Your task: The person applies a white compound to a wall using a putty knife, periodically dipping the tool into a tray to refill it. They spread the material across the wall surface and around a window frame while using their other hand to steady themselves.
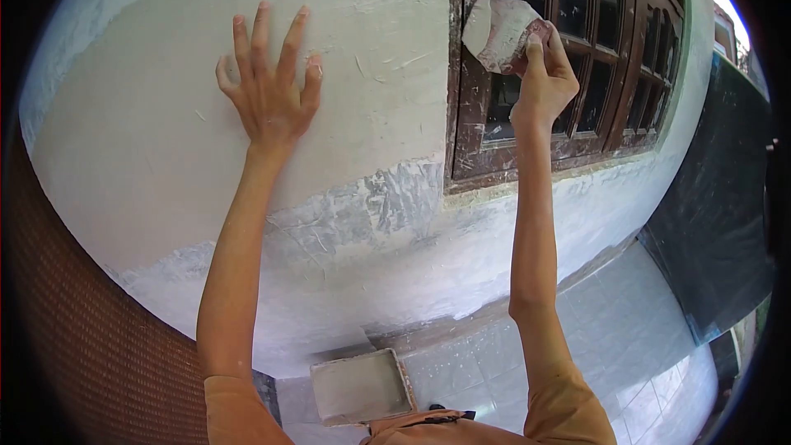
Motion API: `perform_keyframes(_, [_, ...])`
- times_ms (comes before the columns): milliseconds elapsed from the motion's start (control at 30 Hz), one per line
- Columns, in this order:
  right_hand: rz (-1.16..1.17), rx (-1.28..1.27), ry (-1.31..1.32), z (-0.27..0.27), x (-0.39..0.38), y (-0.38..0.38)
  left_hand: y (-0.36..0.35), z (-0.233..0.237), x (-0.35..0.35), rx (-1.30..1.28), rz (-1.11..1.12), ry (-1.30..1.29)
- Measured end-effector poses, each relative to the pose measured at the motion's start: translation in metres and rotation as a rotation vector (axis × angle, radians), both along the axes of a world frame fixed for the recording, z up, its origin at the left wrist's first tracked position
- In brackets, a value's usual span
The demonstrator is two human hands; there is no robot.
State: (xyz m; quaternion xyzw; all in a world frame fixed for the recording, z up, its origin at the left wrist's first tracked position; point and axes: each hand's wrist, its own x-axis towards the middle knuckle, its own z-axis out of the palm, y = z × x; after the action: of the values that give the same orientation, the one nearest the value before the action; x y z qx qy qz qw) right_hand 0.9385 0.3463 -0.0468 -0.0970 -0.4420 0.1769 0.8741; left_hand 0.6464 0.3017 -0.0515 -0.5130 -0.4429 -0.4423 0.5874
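My left hand (273, 103) lies against the wall (375, 107), its fingers spread wide over a stretch of cream putty. Up by the window frame, my right hand (545, 86) pinches a flat, many-sided putty scraper (498, 31) by its right edge, thumb on the near face. Pale putty coats the scraper's left part, while its reddish-brown surface shows nearer my fingers. The scraper overlaps the left part of the brown wooden window (482, 148) in this view.
On the tiled floor (527, 354) below me stands a rectangular tray (407, 379) of pale putty. A woven brown panel (91, 313) runs along the left, and a dark sheet (713, 206) leans at the right. Bare grey patches show below the putty.
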Motion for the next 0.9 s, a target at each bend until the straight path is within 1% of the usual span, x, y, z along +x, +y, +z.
perform_keyframes(33, [0.011,0.075,0.014,0.003,-0.01,-0.001,0.0,0.0,-0.001,0.008,-0.006,0.004])
perform_keyframes(67, [0.046,0.012,-0.1,-0.001,-0.019,-0.005,0.001,-0.001,0.0,0.01,-0.018,0.012])
perform_keyframes(133, [0.029,0.103,-0.247,-0.011,-0.051,0.014,0.002,0.001,-0.003,0.025,-0.031,0.016])
perform_keyframes(200, [-0.04,0.007,-0.357,-0.017,-0.064,0.013,0.002,-0.002,-0.003,0.046,-0.037,0.019])
perform_keyframes(233, [-0.128,0.063,-0.293,-0.011,-0.059,0.013,0.002,-0.002,-0.003,0.049,-0.043,0.015])
perform_keyframes(267, [0.054,-0.083,-0.212,-0.014,-0.042,0.005,0.002,-0.001,-0.004,0.056,-0.048,0.006])
perform_keyframes(333, [-0.076,-0.002,-0.021,-0.016,-0.011,0.02,0.004,-0.001,0.0,0.054,-0.033,0.001])
perform_keyframes(400, [0.006,-0.011,0.006,-0.016,0.001,0.006,0.004,-0.001,-0.001,0.038,-0.016,-0.002])
perform_keyframes(467, [0.018,0.037,-0.068,-0.011,-0.028,-0.003,0.005,-0.002,-0.002,0.051,-0.039,-0.002])
perform_keyframes(533, [0.086,0.069,-0.245,-0.018,-0.066,0.002,0.005,-0.001,-0.003,0.053,-0.048,0.007])
perform_keyframes(600, [0.029,-0.07,-0.356,-0.022,-0.085,-0.001,0.003,-0.002,-0.004,0.064,-0.051,0.015])
perform_keyframes(633, [-0.036,-0.017,-0.291,-0.017,-0.08,0.008,0.003,-0.002,-0.004,0.061,-0.058,0.001])
perform_keyframes(700, [0.011,-0.095,-0.192,-0.01,-0.046,-0.001,0.002,-0.002,-0.003,0.072,-0.052,-0.015])
perform_keyframes(733, [-0.133,0.013,-0.156,-0.01,-0.024,0.023,0.002,-0.002,0.001,0.043,-0.039,-0.01])
perform_keyframes(800, [0.001,0.064,-0.077,-0.002,-0.012,0.007,0.003,-0.001,-0.001,0.015,-0.023,-0.008])
perform_keyframes(833, [0.041,0.109,-0.085,0.004,-0.022,0.001,0.004,-0.002,-0.002,0.03,-0.036,-0.013])
perform_keyframes(867, [0.022,0.078,-0.109,0.008,-0.037,-0.004,0.006,-0.003,-0.001,0.042,-0.052,-0.017])
perform_keyframes(900, [-0.006,0.079,-0.217,0.006,-0.059,0.0,0.006,-0.003,-0.001,0.036,-0.058,-0.019])
